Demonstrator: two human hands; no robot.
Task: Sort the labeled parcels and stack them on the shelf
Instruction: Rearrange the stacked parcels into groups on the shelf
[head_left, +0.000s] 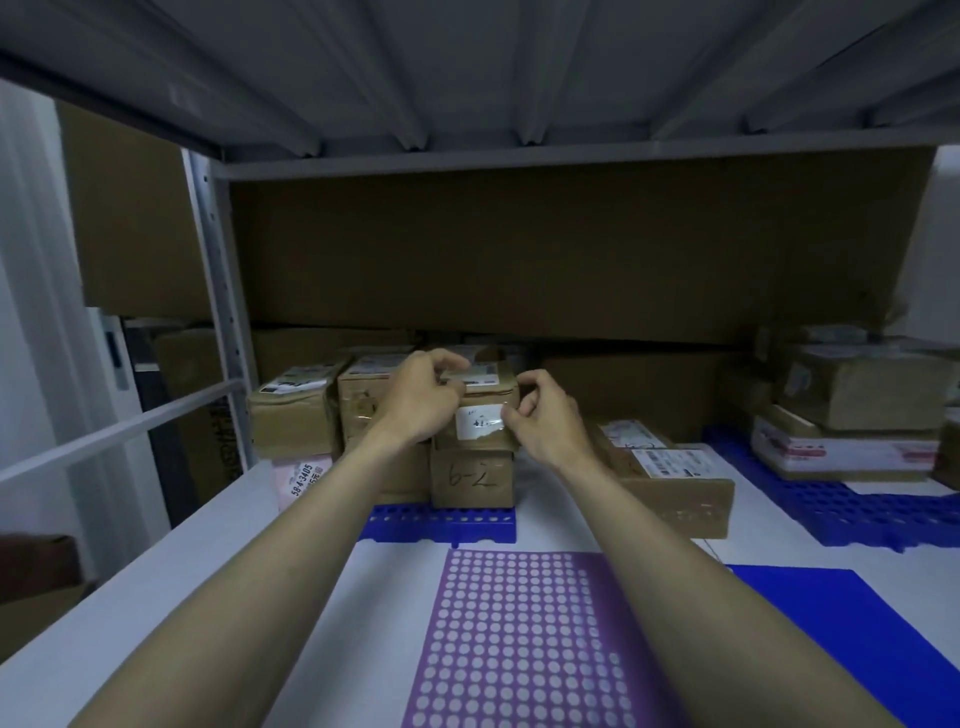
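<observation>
A small brown parcel (480, 434) with a white label on its front sits on top of another brown parcel (471, 480) marked "6-2", deep on the white shelf (218, 540). My left hand (423, 397) has its fingers curled at the top parcel's upper left corner, touching it. My right hand (540, 418) has thumb and fingers bent at the parcel's right edge, beside the label. Whether either hand truly grips the parcel is hard to tell. More labeled parcels (296, 415) stand in a row to the left.
Blue perforated mats (447, 522) lie under the stacks. A purple dotted sheet (524, 634) and a blue sheet (831, 613) lie near me. Flat parcels (670, 478) sit to the right, a stack (852, 421) at far right. A big carton (571, 254) fills the back.
</observation>
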